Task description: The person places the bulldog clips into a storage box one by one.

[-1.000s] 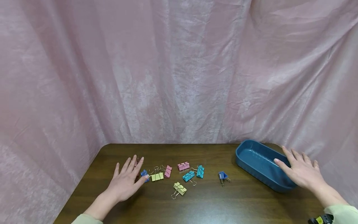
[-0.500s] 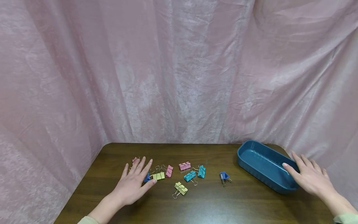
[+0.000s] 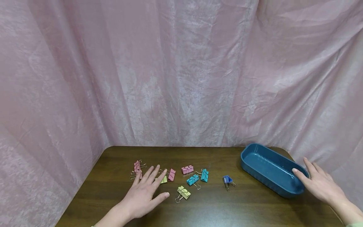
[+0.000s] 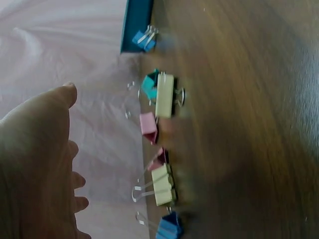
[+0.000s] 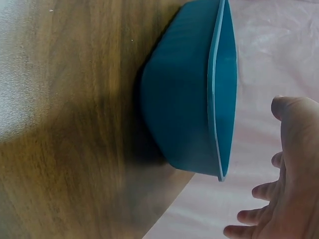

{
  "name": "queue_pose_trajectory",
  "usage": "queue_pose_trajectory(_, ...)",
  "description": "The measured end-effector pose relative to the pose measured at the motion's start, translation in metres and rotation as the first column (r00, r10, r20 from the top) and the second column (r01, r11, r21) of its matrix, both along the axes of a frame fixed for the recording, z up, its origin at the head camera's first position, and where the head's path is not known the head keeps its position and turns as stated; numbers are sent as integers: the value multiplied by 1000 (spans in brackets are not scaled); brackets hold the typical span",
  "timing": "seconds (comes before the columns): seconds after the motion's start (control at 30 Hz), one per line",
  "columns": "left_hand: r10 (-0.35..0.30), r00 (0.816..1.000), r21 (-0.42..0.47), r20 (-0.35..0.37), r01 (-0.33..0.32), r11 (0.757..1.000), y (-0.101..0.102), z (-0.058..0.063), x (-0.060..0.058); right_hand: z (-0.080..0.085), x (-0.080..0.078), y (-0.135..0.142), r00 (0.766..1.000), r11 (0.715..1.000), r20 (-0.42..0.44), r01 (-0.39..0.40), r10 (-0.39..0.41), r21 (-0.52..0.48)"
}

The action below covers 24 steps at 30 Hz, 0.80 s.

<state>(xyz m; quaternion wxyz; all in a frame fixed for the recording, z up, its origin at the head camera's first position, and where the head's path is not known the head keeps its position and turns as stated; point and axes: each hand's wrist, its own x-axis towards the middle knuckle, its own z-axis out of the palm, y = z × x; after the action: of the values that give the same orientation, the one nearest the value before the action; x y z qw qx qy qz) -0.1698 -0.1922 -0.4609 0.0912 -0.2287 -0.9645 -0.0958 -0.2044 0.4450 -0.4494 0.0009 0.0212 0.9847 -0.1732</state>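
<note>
My left hand (image 3: 143,195) hovers with spread, straight fingers over the left group of binder clips, holding nothing. Beyond its fingers show a pink binder clip (image 3: 171,175) and a partly covered yellow binder clip (image 3: 164,179). Two more pink clips (image 3: 137,165) lie to its left. A blue binder clip (image 4: 169,226), hidden under the hand in the head view, appears in the left wrist view. At the far right, my right hand (image 3: 323,183) is held with extended fingers beside the near right end of a blue tray (image 3: 262,179), its thumb overlapping the rim in the head view.
Mid-table lie a pink clip (image 3: 187,169), two teal clips (image 3: 193,179) and a yellow clip (image 3: 183,192). Another blue clip (image 3: 227,179) sits apart, left of the tray. A pink curtain (image 3: 181,78) hangs behind the brown wooden table (image 3: 215,208).
My left hand has shifted right and slightly nearer, uncovering the pink clips at the left and covering a blue one. My right hand has moved right, toward the tray's outer end. The clips stay put.
</note>
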Motion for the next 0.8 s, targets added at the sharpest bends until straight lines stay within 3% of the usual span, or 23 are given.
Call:
queue_pose_trajectory(0.2, -55, 998, -13, 10, 55, 998, 11, 0, 8, -1, 2, 5, 1000, 997, 18, 8, -7, -79)
queue_pose_trajectory(0.47, -165, 986, -29, -34, 165, 986, 24, -1, 16, -1, 7, 5, 999, 981, 37, 1, 6, -194)
queue_pose_trajectory(0.63, -262, 963, -43, -65, 259, 965, 31, -11, 18, 1, 8, 5, 997, 962, 79, 16, 6, -273)
queue_pose_trajectory(0.8, -341, 933, -120, -113, 328, 937, 36, -21, 21, 2, 8, 4, 987, 942, 160, 61, -8, -329)
